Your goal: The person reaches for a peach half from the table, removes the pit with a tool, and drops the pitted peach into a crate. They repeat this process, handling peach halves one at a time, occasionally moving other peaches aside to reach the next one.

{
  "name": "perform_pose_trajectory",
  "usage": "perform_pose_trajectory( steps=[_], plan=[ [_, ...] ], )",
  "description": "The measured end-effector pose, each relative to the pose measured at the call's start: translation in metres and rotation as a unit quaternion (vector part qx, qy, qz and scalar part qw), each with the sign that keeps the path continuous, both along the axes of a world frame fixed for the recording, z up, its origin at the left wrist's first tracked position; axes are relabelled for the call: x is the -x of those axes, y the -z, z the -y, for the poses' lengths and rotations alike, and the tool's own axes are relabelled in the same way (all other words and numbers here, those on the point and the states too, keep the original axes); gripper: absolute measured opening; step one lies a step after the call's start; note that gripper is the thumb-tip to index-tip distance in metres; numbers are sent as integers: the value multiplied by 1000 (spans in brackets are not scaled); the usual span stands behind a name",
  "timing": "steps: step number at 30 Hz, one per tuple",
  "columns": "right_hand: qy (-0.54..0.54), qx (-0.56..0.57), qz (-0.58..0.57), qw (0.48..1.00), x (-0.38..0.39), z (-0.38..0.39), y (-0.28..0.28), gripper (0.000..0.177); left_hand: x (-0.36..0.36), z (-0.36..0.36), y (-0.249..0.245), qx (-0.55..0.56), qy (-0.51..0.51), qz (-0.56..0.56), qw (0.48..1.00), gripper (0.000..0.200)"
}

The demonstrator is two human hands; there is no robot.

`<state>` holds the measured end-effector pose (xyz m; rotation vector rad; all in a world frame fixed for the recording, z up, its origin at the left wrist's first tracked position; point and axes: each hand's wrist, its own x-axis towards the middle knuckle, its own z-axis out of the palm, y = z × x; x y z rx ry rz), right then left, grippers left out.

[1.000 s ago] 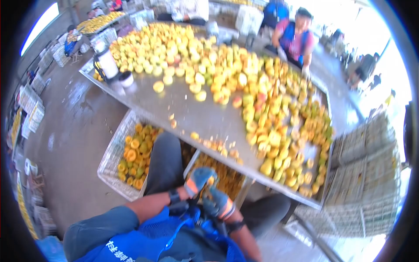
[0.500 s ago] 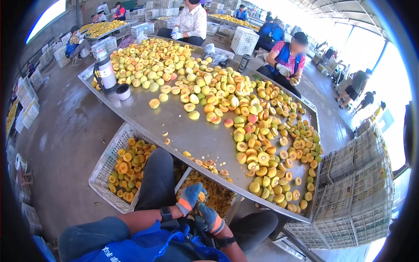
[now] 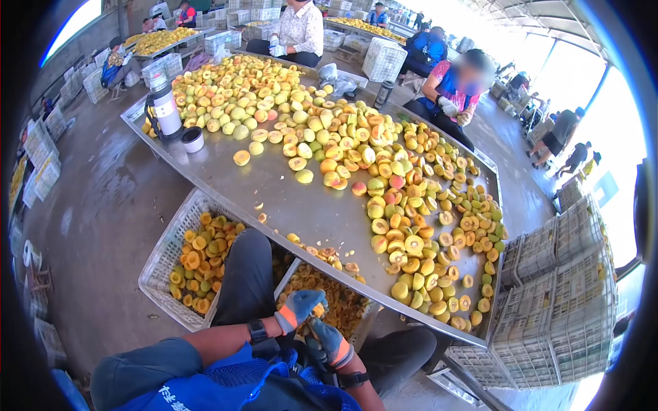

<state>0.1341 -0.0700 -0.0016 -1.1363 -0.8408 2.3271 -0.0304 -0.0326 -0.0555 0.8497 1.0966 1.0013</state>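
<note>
Gloved in blue-grey with orange cuffs, the left hand point(image 3: 300, 309) curls its fingers closely around an orange-yellow fruit piece point(image 3: 317, 311), while the right hand point(image 3: 330, 344) is bent up just beside it on the near side (whether it grips anything, I cannot tell). The piece sits at the left fingertips, above the near end of the container described below.

At the far left, pale crates point(image 3: 42, 164) are stacked along the floor. Nearer, an open white crate point(image 3: 159, 281) holds cut fruit, its right part hidden by the left knee point(image 3: 248, 264), which stands between it and the hands. Beyond, on the table's left corner, a white thermos point(image 3: 165, 115) stands upright, with a dark-rimmed cup point(image 3: 192, 142) just beside it. Right of the knee, a container point(image 3: 286, 279) of orange scraps is partly covered by the overhanging edge of the metal table point(image 3: 295, 195). Across that table spread fruit halves point(image 3: 356, 147), thickest on its far and right sides. A person in a patterned shirt point(image 3: 305, 31) sits at the far edge; then come a plastic bag point(image 3: 336, 81), a dark bottle point(image 3: 384, 94) and a person in pink and blue point(image 3: 456, 85). Tall crate stacks point(image 3: 548, 301) block the near right, close against the table's end.
</note>
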Motion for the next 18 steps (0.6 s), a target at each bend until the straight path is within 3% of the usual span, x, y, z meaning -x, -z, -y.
perform_pose_trajectory(
  steps=[4,6,7,9,11,12,13,15,17,18],
  plan=[
    [-26,-102,60,993,-2,-2,1,38,5,-2,-7,47,10,64,997,41],
    [-54,-97,92,990,-5,-1,-6,37,12,-4,-14,47,58,15,997,40],
    [-59,-164,139,975,-3,-2,-1,36,15,-4,-17,49,84,-8,995,40],
    [-70,-284,228,929,0,3,22,36,15,-5,-15,70,87,-52,992,42],
    [-84,-499,348,789,3,2,23,36,17,-12,41,-53,84,-101,990,35],
    [-150,-455,437,761,10,0,-5,33,20,-10,21,-77,56,-118,988,34],
    [-150,-453,468,744,14,0,-23,32,22,-7,-3,-101,28,-136,985,33],
    [-74,-494,459,735,15,1,-14,30,24,-17,-31,73,-78,35,994,38],
    [-9,-492,437,753,17,2,-11,26,39,-19,-57,88,-137,193,968,37],
    [12,-496,420,760,16,4,-7,31,49,-21,-60,56,-137,191,970,37]
  ],
)
